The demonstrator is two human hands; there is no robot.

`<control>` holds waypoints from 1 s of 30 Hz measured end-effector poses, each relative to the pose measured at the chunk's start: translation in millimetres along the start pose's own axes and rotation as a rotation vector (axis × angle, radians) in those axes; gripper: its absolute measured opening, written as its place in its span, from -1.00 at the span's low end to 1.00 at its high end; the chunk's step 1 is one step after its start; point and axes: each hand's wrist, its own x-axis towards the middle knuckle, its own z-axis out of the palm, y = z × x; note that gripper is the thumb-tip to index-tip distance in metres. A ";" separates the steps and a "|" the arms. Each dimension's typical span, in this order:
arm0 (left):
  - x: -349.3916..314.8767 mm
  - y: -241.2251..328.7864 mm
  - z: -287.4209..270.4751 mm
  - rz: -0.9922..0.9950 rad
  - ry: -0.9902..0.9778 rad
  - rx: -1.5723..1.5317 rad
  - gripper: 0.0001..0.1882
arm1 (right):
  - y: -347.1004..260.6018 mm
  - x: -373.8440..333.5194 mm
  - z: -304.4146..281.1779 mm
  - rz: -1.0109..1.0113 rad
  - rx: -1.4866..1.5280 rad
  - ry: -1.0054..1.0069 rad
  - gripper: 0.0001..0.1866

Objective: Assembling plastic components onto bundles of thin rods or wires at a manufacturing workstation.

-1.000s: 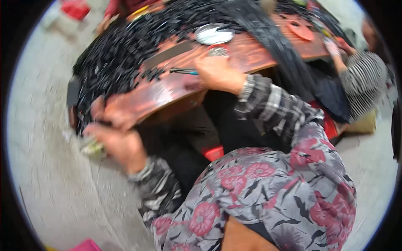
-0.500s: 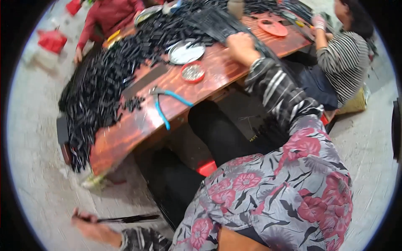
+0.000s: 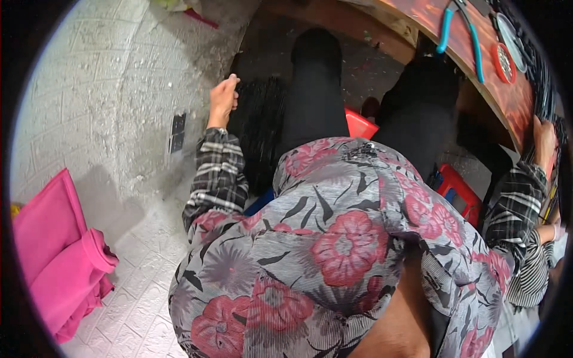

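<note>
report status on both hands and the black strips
Left hand curled beside black strips. Right hand at table edge, grip unclear. Nothing visibly blocking left hand.

Bright-pink folded cloth at far L, w/ whitish brick-patterned floor beside it; red plastic frame, poss. a stool, at R.

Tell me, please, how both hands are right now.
Left hand: curled closed; any held thing cannot be told.
Right hand: at the black strips; grip cannot be told.
</note>
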 end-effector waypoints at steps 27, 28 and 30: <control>-36.7 -41.5 21.8 -0.440 0.173 -0.148 -0.84 | 36.7 30.4 -47.7 0.102 0.330 -0.191 -0.76; -29.8 -58.2 17.4 -0.494 0.021 -0.175 -0.82 | 55.8 23.6 -64.6 0.152 0.330 -0.150 -0.76; -34.8 -44.2 47.0 -0.460 -0.099 -0.241 -0.76 | 117.4 -9.3 -104.0 0.328 0.264 -0.041 -0.75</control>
